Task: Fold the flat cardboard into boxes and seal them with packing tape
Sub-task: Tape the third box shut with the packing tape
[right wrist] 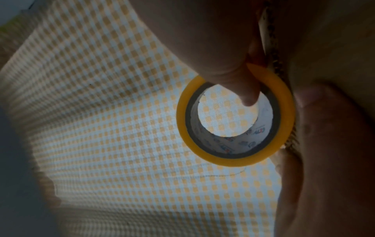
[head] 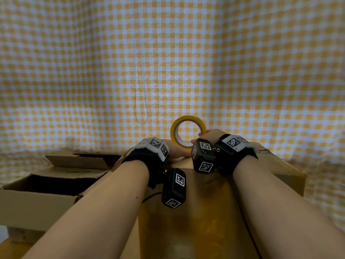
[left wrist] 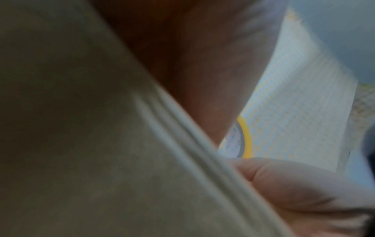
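A yellow roll of tape (head: 188,132) stood on edge at the far rim of the big cardboard box (head: 201,193), just below the middle of the head view, its open hole facing the camera so the checked cloth (head: 168,62) showed through it; its axis ran roughly from the viewer toward the cloth. The right hand (head: 210,136) held it from the right side: in the right wrist view a thumb (right wrist: 241,89) hooked through the hole, against the printed inner core, while the yellow rim lay against the other fingers beside the cardboard edge, so the roll was pinched between thumb and fingers. The left hand (head: 176,150) lay on the box's top edge just left of and below the roll, touching or nearly touching its lower rim; how its fingers were set I could not tell, since the head view hid them behind the wrist strap and the left wrist view was blurred, showing only cardboard, a bent knuckle and a sliver of the roll (left wrist: 244,137). Two open boxes (head: 56,184) sat in the lower left of the head view, beside the big box.
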